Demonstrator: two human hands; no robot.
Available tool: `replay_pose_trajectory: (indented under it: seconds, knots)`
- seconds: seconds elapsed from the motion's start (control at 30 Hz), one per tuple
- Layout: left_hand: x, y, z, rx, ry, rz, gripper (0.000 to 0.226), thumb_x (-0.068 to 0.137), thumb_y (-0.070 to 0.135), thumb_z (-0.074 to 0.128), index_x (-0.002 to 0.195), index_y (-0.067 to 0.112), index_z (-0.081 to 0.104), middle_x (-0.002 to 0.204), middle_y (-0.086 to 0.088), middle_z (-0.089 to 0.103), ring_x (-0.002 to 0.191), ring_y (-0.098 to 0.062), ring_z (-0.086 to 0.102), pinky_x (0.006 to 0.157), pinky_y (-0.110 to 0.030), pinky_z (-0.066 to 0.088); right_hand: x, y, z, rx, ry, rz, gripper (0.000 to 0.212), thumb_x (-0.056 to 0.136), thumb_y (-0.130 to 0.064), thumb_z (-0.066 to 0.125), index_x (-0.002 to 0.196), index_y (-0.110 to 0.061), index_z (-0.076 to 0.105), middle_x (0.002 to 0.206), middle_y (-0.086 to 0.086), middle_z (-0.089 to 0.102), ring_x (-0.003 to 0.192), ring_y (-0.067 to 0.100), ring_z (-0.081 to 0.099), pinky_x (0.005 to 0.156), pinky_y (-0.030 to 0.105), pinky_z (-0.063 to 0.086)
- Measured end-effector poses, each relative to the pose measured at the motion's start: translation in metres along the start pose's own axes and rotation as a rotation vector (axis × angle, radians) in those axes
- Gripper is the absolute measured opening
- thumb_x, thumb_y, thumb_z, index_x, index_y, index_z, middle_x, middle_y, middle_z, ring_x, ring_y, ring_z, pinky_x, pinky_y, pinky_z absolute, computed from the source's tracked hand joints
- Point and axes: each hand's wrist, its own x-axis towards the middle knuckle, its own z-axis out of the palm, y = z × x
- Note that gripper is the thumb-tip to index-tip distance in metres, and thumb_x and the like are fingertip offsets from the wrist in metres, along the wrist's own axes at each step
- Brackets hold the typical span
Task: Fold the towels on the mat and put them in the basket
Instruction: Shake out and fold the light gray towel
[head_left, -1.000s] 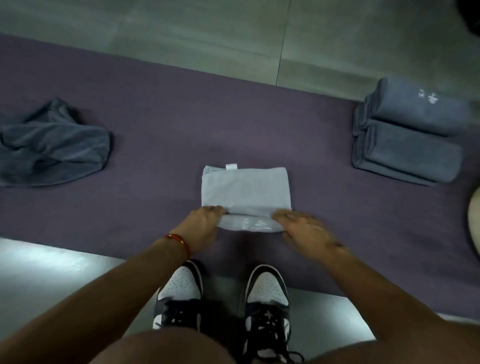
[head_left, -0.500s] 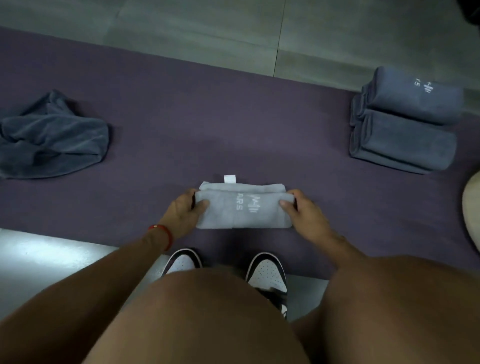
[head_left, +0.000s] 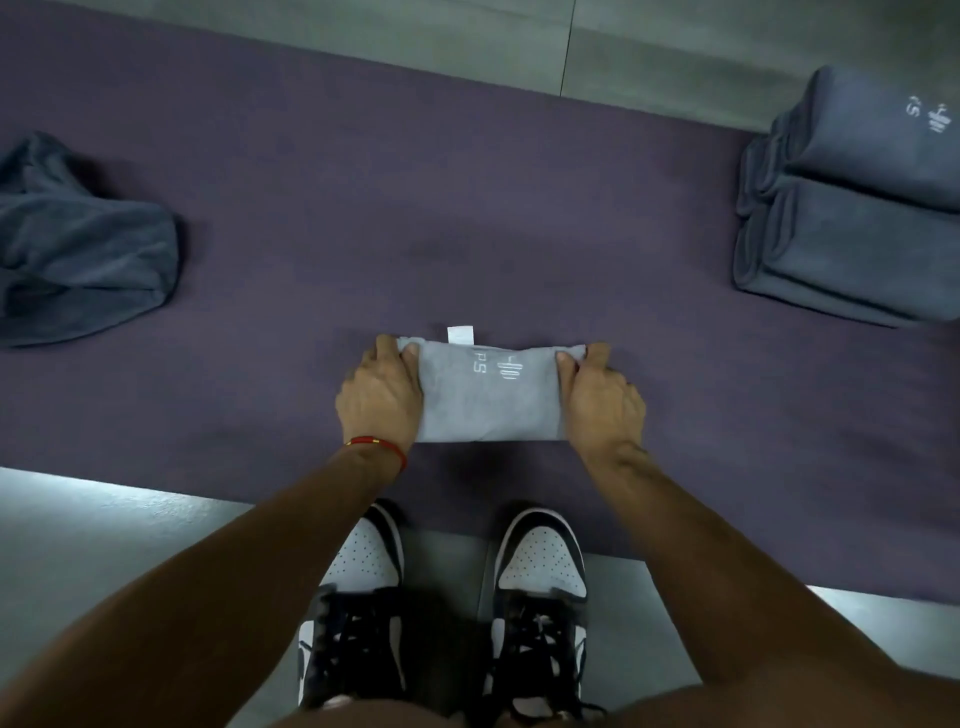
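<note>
A light grey towel (head_left: 488, 402) lies folded into a narrow bundle in the middle of the purple mat (head_left: 363, 197), its white tag poking out at the far edge. My left hand (head_left: 379, 397) grips its left end, thumb on top. My right hand (head_left: 597, 397) grips its right end the same way. A crumpled dark blue towel (head_left: 78, 249) lies on the mat at the far left. Two folded dark blue towels (head_left: 857, 208) are stacked at the right edge. No basket is in view.
Grey floor tiles (head_left: 675, 47) run beyond the mat's far edge. My two black-and-white shoes (head_left: 441, 597) stand on the floor at the mat's near edge, just under the towel.
The near half of the light grey towel has been folded over away from me, leaving a narrower bundle. Both hands moved from its near edge to its two ends.
</note>
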Motion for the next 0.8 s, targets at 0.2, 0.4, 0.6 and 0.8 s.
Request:
replay_pose_trajectory:
  seconds: [0.2,0.4,0.6,0.8]
  knots:
    - [0.003,0.001,0.003,-0.027,-0.022,-0.017,0.038,0.105,0.035,0.04,0.111,0.0,0.053,0.093,-0.022,0.066,0.083,-0.041,0.063,0.066,-0.038,0.038,-0.016,-0.013,0.003,-0.112,0.34,-0.231,0.044,0.098,-0.039,0.043,0.135,-0.014,0.049,0.128,0.01,0.055,0.112,0.029,0.052,0.086,0.047,0.048]
    - [-0.006,0.017,-0.007,0.168,0.096,0.284,0.037,0.092,0.017,0.044,0.129,0.015,0.047,0.129,-0.014,0.049,0.112,-0.035,0.05,0.085,-0.049,0.043,-0.017,-0.018,0.036,-0.337,-0.009,-0.565,0.058,0.105,-0.049,0.018,0.159,-0.028,0.02,0.165,0.006,0.024,0.152,0.031,0.019,0.119,0.063,0.006]
    - [-0.012,0.005,0.019,0.303,-0.123,0.549,0.053,0.103,0.04,0.024,0.148,0.016,0.037,0.146,-0.008,0.043,0.139,-0.028,0.034,0.119,-0.055,0.014,-0.004,-0.013,0.041,-0.271,-0.078,-0.578,0.058,0.103,-0.05,0.018,0.158,-0.033,0.021,0.166,-0.001,0.021,0.154,0.023,0.014,0.12,0.062,0.001]
    - [-0.009,-0.011,0.011,-0.034,-0.272,0.317,0.05,0.104,0.045,0.021,0.153,0.037,0.025,0.16,-0.003,0.018,0.149,-0.027,0.01,0.12,-0.057,0.013,0.002,0.009,0.03,0.063,-0.102,-0.137,0.059,0.106,-0.047,0.02,0.16,-0.026,0.011,0.168,-0.001,0.004,0.155,0.021,0.0,0.123,0.055,0.002]
